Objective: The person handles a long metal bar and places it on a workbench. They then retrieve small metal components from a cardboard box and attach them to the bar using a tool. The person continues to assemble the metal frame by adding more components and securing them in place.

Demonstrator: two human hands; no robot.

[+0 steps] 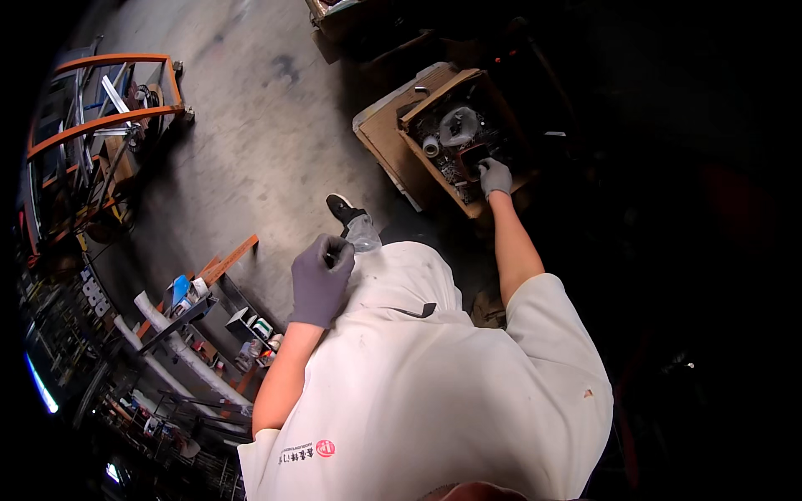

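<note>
A dark, roughly rectangular piece with a brownish edge (474, 156) lies inside an open cardboard box (457, 190), in its near part toward the right. The right hand (495, 178), in a pale grey glove, reaches into the box with its fingertips at this piece; whether the fingers grip it or only touch it, one cannot tell. Around it lie many small metal parts (451, 169), too small and dim to make out singly. Beyond the piece is a crumpled clear plastic bag (459, 125), and to the left of it a small white roll (430, 146). The box rests on flattened cardboard (386, 149), which juts out on its left side.

The left hand (323, 280), in a darker grey glove, is well apart from the box, raised in front of the person's body. Its fingers are curled in toward the thumb, closed on a second clear bag (362, 234) that stretches out beyond the fingertips.

The person wears a white T-shirt (443, 376) and a black shoe (339, 204), planted on the grey concrete floor (251, 108). Farther left stand an orange metal frame (109, 118) filled with long pieces and, lower down, long white-wrapped lengths (188, 351).
</note>
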